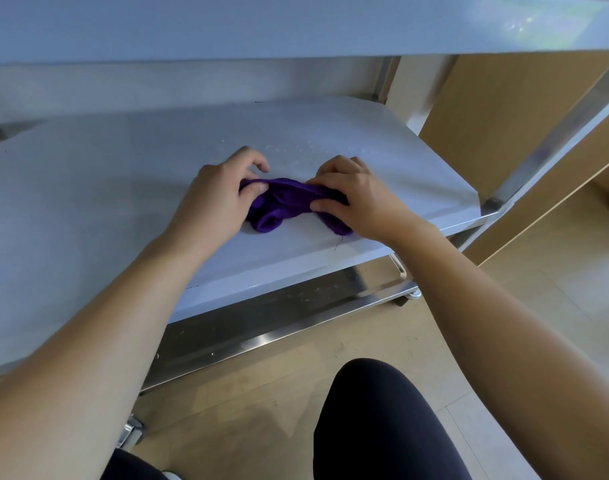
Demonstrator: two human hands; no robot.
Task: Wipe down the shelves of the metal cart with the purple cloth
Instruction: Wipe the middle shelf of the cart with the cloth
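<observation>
I'm looking down at the pale, film-covered middle shelf (pixel 105 188) of the shiny steel metal cart (pixel 538 157). The crumpled purple cloth (pixel 279 206) sits on it toward the front right, bunched into a rope between both hands. Left hand (pixel 223 192): grip closed, thumb and fingers pinching the cloth's left end. Right hand (pixel 351 195): grip closed too, fingers curled over the right end, near the shelf's front edge.

As I read it, the step in hand is sorting the cloth into a usable pad before a wipe. The shelf looks far from finished: a scatter of small pale specks or droplets (pixel 289 147) lies just beyond the knuckles.

To do this well, I'd want the cloth opened and folded flat, not balled, so a broad face meets the surface. Then one palm pressing down, with long overlapping passes from the back of the shelf toward me, working across to the far left where there's plenty of bare surface. Mind the loose thread (pixel 338 243) hanging at the front edge; it could snag. The grey top shelf (pixel 296 26) overhead is low, so wrists down. The bare stainless bottom shelf (pixel 261 317) below waits its turn.
</observation>
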